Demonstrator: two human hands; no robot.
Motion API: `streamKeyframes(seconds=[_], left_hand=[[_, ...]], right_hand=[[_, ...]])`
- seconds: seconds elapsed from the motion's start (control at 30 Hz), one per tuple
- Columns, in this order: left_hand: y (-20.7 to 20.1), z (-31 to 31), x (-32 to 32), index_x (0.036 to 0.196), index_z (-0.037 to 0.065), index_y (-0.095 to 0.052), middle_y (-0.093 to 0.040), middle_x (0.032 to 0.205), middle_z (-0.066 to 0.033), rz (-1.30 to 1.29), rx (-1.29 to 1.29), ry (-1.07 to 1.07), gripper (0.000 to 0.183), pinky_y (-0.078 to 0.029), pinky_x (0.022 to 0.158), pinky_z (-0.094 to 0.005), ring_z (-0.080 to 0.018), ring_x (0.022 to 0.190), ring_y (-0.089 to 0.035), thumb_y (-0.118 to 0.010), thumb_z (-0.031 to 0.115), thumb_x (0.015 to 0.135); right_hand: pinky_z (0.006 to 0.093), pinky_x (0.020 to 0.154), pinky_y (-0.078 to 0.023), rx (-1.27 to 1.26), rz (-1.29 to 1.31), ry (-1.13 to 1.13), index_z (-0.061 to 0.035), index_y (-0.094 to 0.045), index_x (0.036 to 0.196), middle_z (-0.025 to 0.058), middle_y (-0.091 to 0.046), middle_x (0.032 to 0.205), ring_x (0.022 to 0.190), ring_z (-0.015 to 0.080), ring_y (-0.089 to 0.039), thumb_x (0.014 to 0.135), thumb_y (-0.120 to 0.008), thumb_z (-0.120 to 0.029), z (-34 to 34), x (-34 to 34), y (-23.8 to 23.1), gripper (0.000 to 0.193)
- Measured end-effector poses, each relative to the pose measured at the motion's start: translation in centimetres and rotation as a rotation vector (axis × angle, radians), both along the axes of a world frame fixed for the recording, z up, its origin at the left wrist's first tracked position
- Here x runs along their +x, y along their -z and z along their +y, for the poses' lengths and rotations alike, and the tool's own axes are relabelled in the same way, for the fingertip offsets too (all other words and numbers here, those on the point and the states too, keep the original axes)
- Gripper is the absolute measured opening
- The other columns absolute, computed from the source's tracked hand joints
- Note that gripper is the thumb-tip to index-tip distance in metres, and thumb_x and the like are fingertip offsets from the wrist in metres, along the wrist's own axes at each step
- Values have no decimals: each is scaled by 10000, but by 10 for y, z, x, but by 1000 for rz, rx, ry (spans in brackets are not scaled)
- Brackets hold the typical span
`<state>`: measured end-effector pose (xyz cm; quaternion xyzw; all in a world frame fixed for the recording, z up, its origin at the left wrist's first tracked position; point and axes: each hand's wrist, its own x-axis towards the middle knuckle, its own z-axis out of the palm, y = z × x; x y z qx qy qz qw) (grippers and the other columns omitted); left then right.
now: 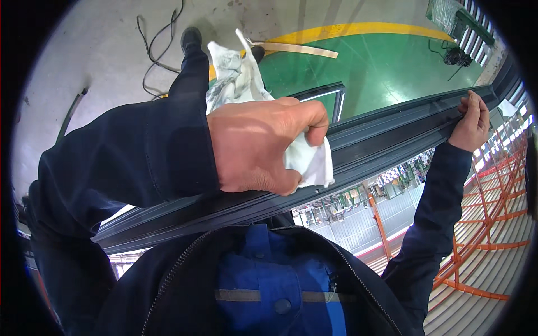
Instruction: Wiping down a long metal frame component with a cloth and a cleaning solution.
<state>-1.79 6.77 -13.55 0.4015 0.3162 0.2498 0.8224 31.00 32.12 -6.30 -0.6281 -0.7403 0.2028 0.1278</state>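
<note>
A long dark metal frame (pixel 386 137) with grooved profiles runs slantwise in front of my body, from lower left to upper right. My left hand (pixel 260 143) is closed around a white cloth (pixel 315 162), which is pressed against the frame near its middle. The cloth's grey-smudged end sticks out past the far side of that hand. Farther along, by the frame's right end, my right hand (pixel 472 126) has its fingers curled together over the frame. Whatever lies between those fingertips is hidden.
Beyond the frame a green floor (pixel 375 67) has a yellow border (pixel 358 29). A wooden strip (pixel 297 50), a black cable (pixel 151 53) and a dark hose (pixel 72 115) lie on the floor. Coiled black cable (pixel 457 57) sits at upper right. Orange bars (pixel 482 246) show at lower right.
</note>
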Motion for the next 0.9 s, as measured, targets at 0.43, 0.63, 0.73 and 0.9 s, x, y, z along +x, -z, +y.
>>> streamKeyframes(seconds=[0.43,0.63,0.73,0.9], left_hand=[[-7,5,3,1064,63,-498,-577,987,-152,90,51,-5,409,-498,789,-392,-344,933,-595,-740,66,735],[-7,12,5,1068,44,-475,-564,982,-183,148,104,-18,404,-480,762,-406,-361,895,-592,-734,119,767],[-6,13,5,1088,44,-459,-561,979,-185,142,89,33,457,-483,757,-403,-354,888,-602,-761,150,761],[-10,-22,-21,1142,40,-455,-557,996,-164,174,-79,115,601,-503,816,-371,-333,962,-632,-805,129,662]], right_hand=[[238,745,-486,-7,2,17,9,-706,1050,61,-689,921,827,104,-620,960,-651,-208,0,0,0,242],[237,743,-485,4,10,27,1,-709,1049,55,-688,912,826,102,-620,957,-656,-210,-2,-4,3,237],[234,738,-481,9,-36,33,-3,-711,1046,53,-689,910,818,100,-618,957,-656,-210,-3,-5,5,232],[232,727,-477,-3,-4,26,5,-709,1037,56,-691,910,803,99,-613,961,-651,-207,-5,-6,-1,232]])
